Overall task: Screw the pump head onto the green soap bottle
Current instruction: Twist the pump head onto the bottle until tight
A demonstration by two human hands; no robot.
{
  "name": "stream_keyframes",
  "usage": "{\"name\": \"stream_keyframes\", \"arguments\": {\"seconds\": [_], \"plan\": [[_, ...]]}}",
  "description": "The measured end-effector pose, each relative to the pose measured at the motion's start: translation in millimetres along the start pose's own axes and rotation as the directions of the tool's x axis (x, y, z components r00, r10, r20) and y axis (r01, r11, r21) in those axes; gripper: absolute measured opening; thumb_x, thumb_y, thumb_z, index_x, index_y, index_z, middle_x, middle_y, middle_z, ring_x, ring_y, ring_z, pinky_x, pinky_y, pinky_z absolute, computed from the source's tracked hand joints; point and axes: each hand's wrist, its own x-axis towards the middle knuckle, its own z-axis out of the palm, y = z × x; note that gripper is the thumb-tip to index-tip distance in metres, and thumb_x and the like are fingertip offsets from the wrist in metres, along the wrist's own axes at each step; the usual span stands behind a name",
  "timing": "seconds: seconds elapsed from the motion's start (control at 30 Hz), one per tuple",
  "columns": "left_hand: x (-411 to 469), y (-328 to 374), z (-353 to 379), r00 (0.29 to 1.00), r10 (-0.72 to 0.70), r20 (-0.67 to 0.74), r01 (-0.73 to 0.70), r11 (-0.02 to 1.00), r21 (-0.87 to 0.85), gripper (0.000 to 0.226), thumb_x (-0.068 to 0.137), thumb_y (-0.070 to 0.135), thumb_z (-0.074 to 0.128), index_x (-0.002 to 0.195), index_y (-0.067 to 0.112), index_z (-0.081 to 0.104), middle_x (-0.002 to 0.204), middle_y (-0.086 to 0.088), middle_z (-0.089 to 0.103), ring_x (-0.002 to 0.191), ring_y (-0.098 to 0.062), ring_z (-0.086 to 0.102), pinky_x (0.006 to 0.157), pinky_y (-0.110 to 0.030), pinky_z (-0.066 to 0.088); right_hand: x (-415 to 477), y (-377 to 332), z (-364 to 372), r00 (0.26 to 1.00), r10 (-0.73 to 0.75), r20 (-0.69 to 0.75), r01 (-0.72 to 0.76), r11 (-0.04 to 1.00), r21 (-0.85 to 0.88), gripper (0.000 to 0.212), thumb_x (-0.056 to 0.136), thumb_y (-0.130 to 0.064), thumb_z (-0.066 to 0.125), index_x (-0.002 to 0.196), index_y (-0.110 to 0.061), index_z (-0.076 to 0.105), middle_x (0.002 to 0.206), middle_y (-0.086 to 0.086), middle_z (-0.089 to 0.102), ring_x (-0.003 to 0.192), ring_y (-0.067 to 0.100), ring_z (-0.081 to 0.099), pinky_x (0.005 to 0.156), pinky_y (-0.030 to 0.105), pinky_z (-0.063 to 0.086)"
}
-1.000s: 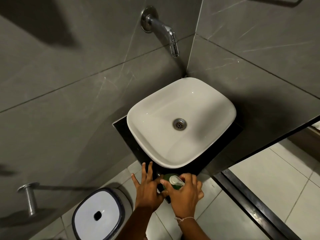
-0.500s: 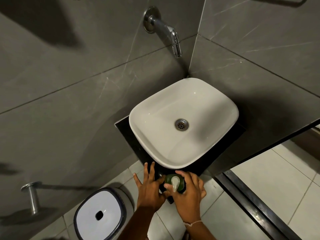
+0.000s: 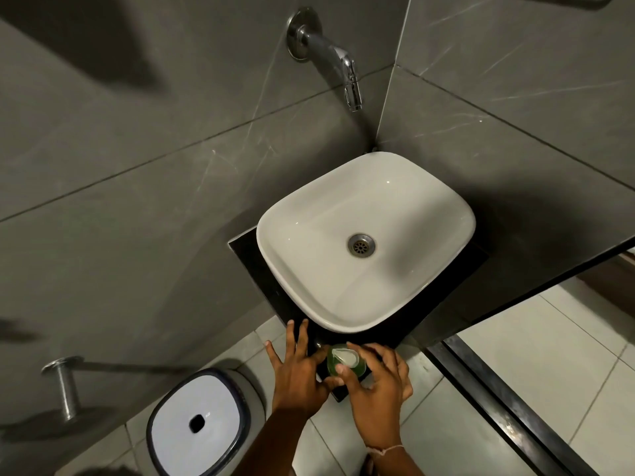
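The green soap bottle (image 3: 332, 365) stands on the front corner of the black counter (image 3: 271, 286), seen from above, just before the white basin. Its white pump head (image 3: 346, 357) sits on top, nozzle pointing left. My right hand (image 3: 376, 389) curls around the pump head, with thumb and fingers on either side of it. My left hand (image 3: 298, 369) rests against the bottle's left side with its fingers spread and its thumb by the bottle. Most of the bottle's body is hidden under the hands.
The white basin (image 3: 292, 269) fills the counter, with a chrome tap (image 3: 330, 56) on the grey wall above it. A white-lidded bin (image 3: 196, 424) stands on the floor at lower left. A chrome wall peg (image 3: 65, 386) juts out at far left.
My right hand has turned the pump head: its nozzle swung from pointing right, through pointing toward me, to pointing left. The left hand stayed against the bottle.
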Motion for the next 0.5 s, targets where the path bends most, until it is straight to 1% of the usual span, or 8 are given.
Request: {"name": "stream_keyframes", "arguments": {"seconds": [0.07, 0.13, 0.23, 0.33, 0.37, 0.43, 0.47, 0.5], "plan": [[0.0, -0.2, 0.0, 1.000, 0.003, 0.011, -0.003, 1.000, 0.016, 0.055, 0.071, 0.063, 0.057, 0.120, 0.039, 0.056, 0.162, 0.000, -0.003, 0.143, -0.024, -0.028, 0.108, -0.068, -0.019, 4.1, -7.3, 0.7, 0.997, 0.068, -0.046, -0.069, 0.998, -0.007, 0.035, 0.055, -0.058, 0.079, 0.081, -0.043, 0.063, 0.115, -0.013, 0.055, 0.125, 0.021, 0.039, 0.097, 0.041, 0.023], [0.2, -0.2, -1.0, 1.000, 0.003, 0.010, -0.003, 1.000, 0.007, 0.048, 0.071, 0.058, 0.059, 0.114, 0.039, 0.059, 0.162, -0.001, 0.000, 0.144, -0.023, -0.027, 0.109, -0.070, -0.014, 8.7, -16.3, 4.3, 0.990, 0.129, -0.062, -0.132, 0.990, -0.054, 0.045, 0.049, -0.060, 0.081, 0.073, -0.032, 0.054, 0.114, -0.005, 0.055, 0.121, 0.023, 0.039, 0.096, 0.046, 0.027], [0.0, 0.4, -1.0, 1.000, -0.003, -0.009, 0.003, 1.000, -0.006, 0.037, 0.069, 0.051, 0.065, 0.103, 0.036, 0.063, 0.162, -0.001, 0.003, 0.144, -0.023, -0.027, 0.110, -0.071, -0.012, 9.5, -19.9, 8.1, 0.986, 0.149, -0.071, -0.155, 0.984, -0.090, 0.051, 0.050, -0.063, 0.079, 0.078, -0.031, 0.051, 0.113, -0.004, 0.052, 0.122, 0.025, 0.039, 0.097, 0.049, 0.029], [-0.7, -0.1, -0.8, 1.000, -0.001, -0.015, 0.001, 1.000, -0.015, 0.049, 0.070, 0.053, 0.058, 0.117, 0.041, 0.057, 0.162, -0.002, 0.001, 0.143, -0.022, -0.029, 0.109, -0.070, -0.015, 3.0, -11.3, 9.4, 0.998, 0.062, -0.031, -0.064, 0.996, -0.061, 0.052, 0.058, -0.064, 0.071, 0.101, -0.035, 0.063, 0.124, -0.009, 0.052, 0.131, 0.023, 0.034, 0.103, 0.050, 0.024], [-0.6, 0.0, -1.1, 1.000, 0.003, -0.011, -0.003, 1.000, -0.006, 0.053, 0.070, 0.056, 0.056, 0.121, 0.042, 0.055, 0.162, -0.002, 0.000, 0.143, -0.023, -0.030, 0.109, -0.069, -0.017, 1.5, -9.6, 9.6, 0.999, 0.041, -0.033, -0.042, 0.999, -0.035, 0.049, 0.061, -0.061, 0.069, 0.104, -0.037, 0.066, 0.125, -0.014, 0.052, 0.133, 0.023, 0.033, 0.104, 0.049, 0.022], [-0.1, 1.0, -1.8, 1.000, 0.007, 0.006, -0.007, 1.000, 0.010, 0.056, 0.071, 0.061, 0.054, 0.124, 0.042, 0.053, 0.162, 0.000, -0.004, 0.143, -0.024, -0.030, 0.108, -0.068, -0.020, 1.7, -9.9, 8.9, 0.996, 0.071, -0.062, -0.069, 0.997, 0.023, 0.039, 0.060, -0.052, 0.071, 0.096, -0.038, 0.071, 0.120, -0.019, 0.052, 0.133, 0.024, 0.035, 0.104, 0.047, 0.021], [0.2, 1.4, -2.8, 1.000, 0.006, 0.013, -0.006, 1.000, 0.012, 0.056, 0.071, 0.062, 0.055, 0.123, 0.041, 0.054, 0.162, 0.001, -0.005, 0.143, -0.024, -0.030, 0.108, -0.068, -0.019, 2.7, -11.1, 9.8, 0.992, 0.099, -0.078, -0.097, 0.995, 0.029, 0.038, 0.057, -0.050, 0.075, 0.091, -0.034, 0.071, 0.118, -0.017, 0.053, 0.132, 0.025, 0.036, 0.103, 0.048, 0.022], [0.6, 1.5, -3.7, 1.000, 0.002, 0.018, -0.002, 1.000, 0.011, 0.054, 0.072, 0.059, 0.057, 0.122, 0.040, 0.055, 0.162, 0.001, -0.005, 0.142, -0.024, -0.030, 0.109, -0.069, -0.017, 3.8, -13.3, 11.8, 0.988, 0.126, -0.090, -0.126, 0.992, 0.008, 0.042, 0.055, -0.050, 0.080, 0.089, -0.029, 0.069, 0.117, -0.012, 0.055, 0.129, 0.026, 0.038, 0.102, 0.049, 0.024]]}}
